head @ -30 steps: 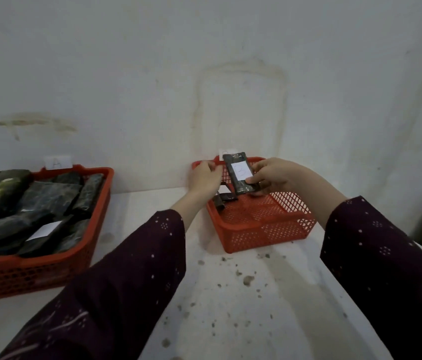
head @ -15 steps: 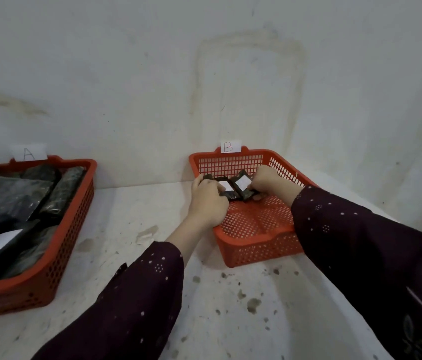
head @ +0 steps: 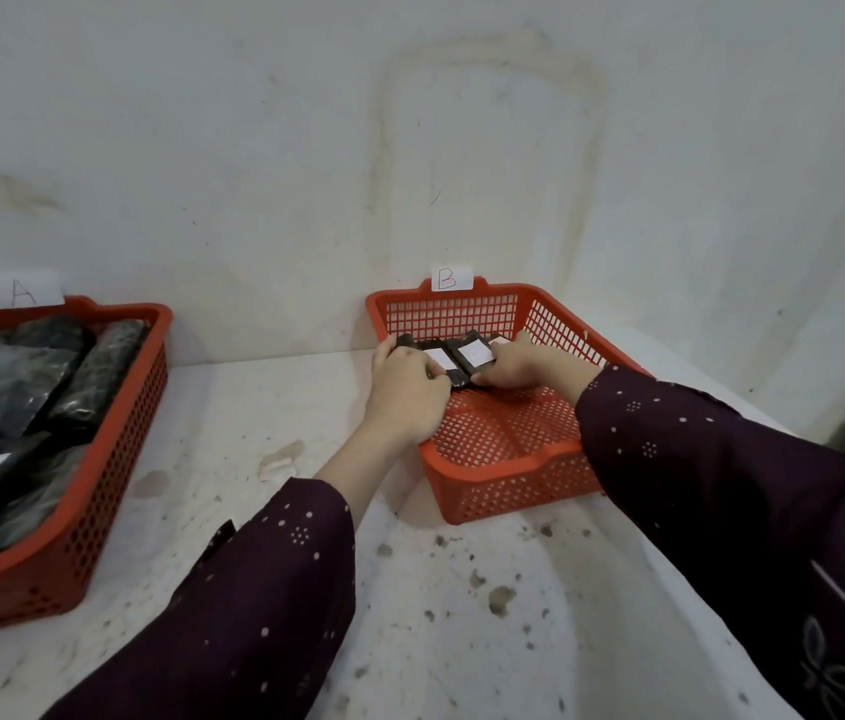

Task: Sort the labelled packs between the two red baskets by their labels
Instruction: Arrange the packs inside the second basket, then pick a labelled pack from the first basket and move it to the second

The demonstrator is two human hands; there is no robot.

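Left hand (head: 405,392): fingers curled round the left pack (head: 435,357), gripping it low inside basket B (head: 514,462)
Right hand (head: 514,363): thumb and fingers pinching the right pack (head: 472,354), white label facing up
Held packs: dark, side by side, apparently touching, toward the rear of basket B's mesh floor
Basket B: red, at the desk's (head: 264,407) rear edge by the wall, "B" card (head: 450,278) on its rear rim
Basket A (head: 98,491): red, toward the desk's left edge, well apart from basket B, "A" card (head: 25,291) behind, filled with dark packs (head: 5,387)
Desk: white, dark specks toward its front edge
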